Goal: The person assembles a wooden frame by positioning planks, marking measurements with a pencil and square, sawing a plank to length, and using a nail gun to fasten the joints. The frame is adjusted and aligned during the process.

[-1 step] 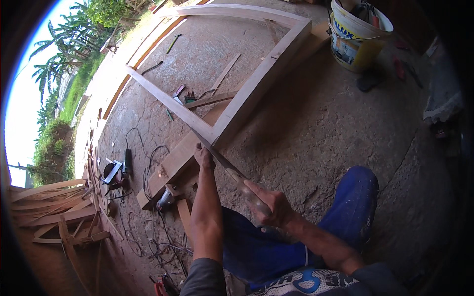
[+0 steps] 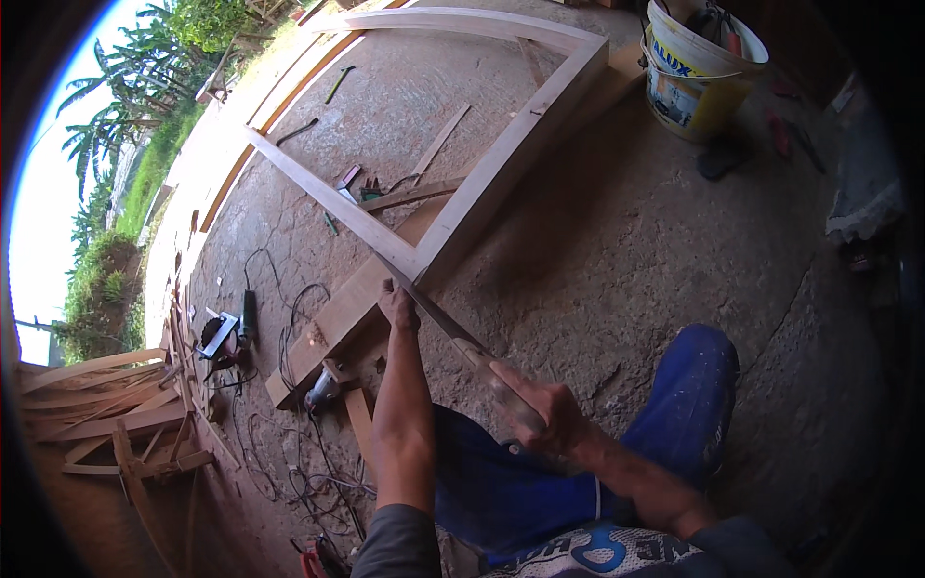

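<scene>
Right grip (image 2: 551,412) on handsaw (image 2: 439,319) — diagonal, forward-left

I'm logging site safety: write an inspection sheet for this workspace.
Surface: rough concrete floor.
Job's things: handsaw, blade at a corner of the wooden frame; plank beneath that corner.
Clutter: circular saw, silver power tool and bucket on the floor; wood pile at left.
Hands: right hand grips the handsaw; left hand near its blade, hold unclear.
Cables: tangled near the silver power tool.
Surroundings: trees outside.
</scene>
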Motion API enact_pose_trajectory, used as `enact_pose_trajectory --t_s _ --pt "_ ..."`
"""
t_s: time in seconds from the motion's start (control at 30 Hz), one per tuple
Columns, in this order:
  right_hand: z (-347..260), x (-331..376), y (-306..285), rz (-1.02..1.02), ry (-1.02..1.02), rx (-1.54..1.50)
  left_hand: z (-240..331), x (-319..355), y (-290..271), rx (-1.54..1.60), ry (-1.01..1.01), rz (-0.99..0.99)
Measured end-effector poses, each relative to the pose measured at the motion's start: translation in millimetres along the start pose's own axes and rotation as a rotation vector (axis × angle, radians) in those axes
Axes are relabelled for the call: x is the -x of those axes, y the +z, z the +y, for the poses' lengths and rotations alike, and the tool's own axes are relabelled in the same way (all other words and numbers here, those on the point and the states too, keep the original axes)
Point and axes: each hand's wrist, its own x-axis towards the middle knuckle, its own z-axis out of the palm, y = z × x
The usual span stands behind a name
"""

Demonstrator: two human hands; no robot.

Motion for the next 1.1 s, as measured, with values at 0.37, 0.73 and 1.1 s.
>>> enact_pose_trajectory --t_s 0.37,0.73,1.1 --pt "31 -51 30 0.087 -0.027 0.011 12 13 24 -0.005 -0.014 -0.069" --pt "13 3 1 0.046 -0.018 0.046 8 17 17 -0.006 -0.026 -0.097" --pt "-4 44 -34 0.007 -0.179 0.194 44 21 5 -0.241 -0.213 -0.015"
